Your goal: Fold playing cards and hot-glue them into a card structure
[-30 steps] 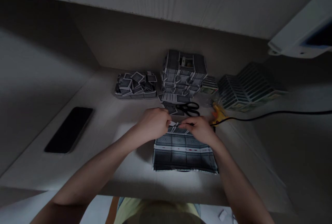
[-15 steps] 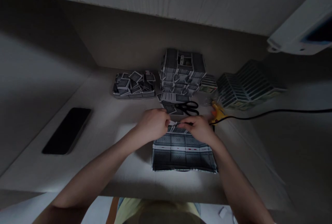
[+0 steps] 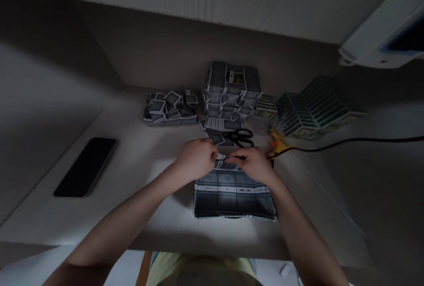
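Observation:
My left hand (image 3: 198, 158) is closed at the far edge of a box-like piece made of patterned cards (image 3: 235, 195), its fingertips pinching a small white card piece (image 3: 220, 157). Close beside it, my right hand (image 3: 253, 162) is also closed, thumb and finger together at the same far edge. What the right fingers grip is too small and dark to make out. The card piece lies on the desk below both hands, with a pale strip across its middle. Black-handled scissors (image 3: 243, 137) rest just beyond the hands, near loose cards (image 3: 215, 136).
A yellow glue gun (image 3: 278, 143) with a black cable lies at the right. Behind stand a stacked card structure (image 3: 233, 89), a tray of cut cards (image 3: 170, 120) and stepped card pieces (image 3: 311, 116). A black phone (image 3: 86, 166) lies left; a shelf (image 3: 212, 1) hangs above.

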Available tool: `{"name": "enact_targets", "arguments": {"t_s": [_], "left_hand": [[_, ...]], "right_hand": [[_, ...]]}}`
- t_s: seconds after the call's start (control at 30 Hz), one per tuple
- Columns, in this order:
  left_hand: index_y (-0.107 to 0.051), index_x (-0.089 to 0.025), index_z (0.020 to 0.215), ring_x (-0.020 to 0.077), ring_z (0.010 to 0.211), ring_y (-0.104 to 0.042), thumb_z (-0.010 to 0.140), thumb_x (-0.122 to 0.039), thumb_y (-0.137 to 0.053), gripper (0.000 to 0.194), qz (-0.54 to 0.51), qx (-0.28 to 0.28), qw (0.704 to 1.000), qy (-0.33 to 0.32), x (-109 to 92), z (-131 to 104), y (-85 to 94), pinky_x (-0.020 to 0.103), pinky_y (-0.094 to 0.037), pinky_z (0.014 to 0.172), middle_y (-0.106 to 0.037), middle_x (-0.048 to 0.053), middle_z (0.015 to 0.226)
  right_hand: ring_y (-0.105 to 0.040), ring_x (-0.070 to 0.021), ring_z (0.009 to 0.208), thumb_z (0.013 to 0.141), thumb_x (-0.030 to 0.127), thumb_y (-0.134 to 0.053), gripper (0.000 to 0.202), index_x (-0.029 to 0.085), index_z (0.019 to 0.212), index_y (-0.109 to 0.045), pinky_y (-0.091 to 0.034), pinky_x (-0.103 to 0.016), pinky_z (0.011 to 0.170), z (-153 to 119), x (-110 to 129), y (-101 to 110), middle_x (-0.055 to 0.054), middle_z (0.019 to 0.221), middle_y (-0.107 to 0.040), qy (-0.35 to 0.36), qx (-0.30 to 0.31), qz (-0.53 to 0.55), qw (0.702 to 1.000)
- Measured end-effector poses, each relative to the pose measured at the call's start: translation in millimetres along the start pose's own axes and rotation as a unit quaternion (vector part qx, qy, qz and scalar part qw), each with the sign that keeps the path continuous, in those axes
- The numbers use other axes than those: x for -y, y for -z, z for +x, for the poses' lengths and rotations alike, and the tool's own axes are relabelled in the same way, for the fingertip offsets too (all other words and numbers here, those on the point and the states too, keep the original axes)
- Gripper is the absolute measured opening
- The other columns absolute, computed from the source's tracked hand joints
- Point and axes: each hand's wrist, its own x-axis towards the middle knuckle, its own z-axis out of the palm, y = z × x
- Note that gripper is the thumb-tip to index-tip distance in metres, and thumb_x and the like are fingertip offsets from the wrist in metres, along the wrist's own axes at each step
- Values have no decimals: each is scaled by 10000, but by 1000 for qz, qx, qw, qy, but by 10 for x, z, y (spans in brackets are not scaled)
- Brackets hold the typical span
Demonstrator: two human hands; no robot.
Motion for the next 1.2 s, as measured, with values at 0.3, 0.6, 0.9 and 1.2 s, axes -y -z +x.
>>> {"name": "enact_targets", "arguments": {"t_s": [0.3, 0.6, 0.9, 1.2], "left_hand": [[-668, -194, 784, 160, 756, -579, 809, -217, -452, 219, -37, -16, 999, -36, 71, -19, -50, 269, -417, 668, -633, 33, 815], [-638, -156, 810, 179, 803, -565, 796, -168, -490, 149, -52, 6, 997, -65, 9, 61, -113, 279, -420, 716, -616, 59, 819], [-642, -202, 751, 167, 669, -579, 832, -269, -427, 239, -25, 59, 998, -11, 122, -30, 63, 253, -362, 595, -651, 30, 701], [-656, -210, 844, 148, 736, -601, 848, -242, -391, 268, -109, 25, 994, 15, 101, -1, -94, 228, -378, 621, -683, 17, 800]], "right_hand": [[-616, -145, 659, 738, 297, -610, 126, 221, 743, -710, -416, -220, 571, 10, -11, -7, 3, 740, -707, 7, 5, 9, 1000], [-602, -128, 629, 739, 254, -609, 107, 223, 737, -711, -407, -217, 571, 20, 2, -19, 12, 708, -699, 20, 5, -1, 1000], [-616, -135, 650, 739, 293, -615, 120, 226, 756, -713, -419, -217, 584, 18, -6, -11, 4, 758, -710, 12, -5, 10, 1000], [-614, -134, 641, 734, 282, -618, 115, 221, 746, -714, -414, -216, 568, 26, 2, -14, 3, 745, -709, 8, -9, 9, 1000]]}}
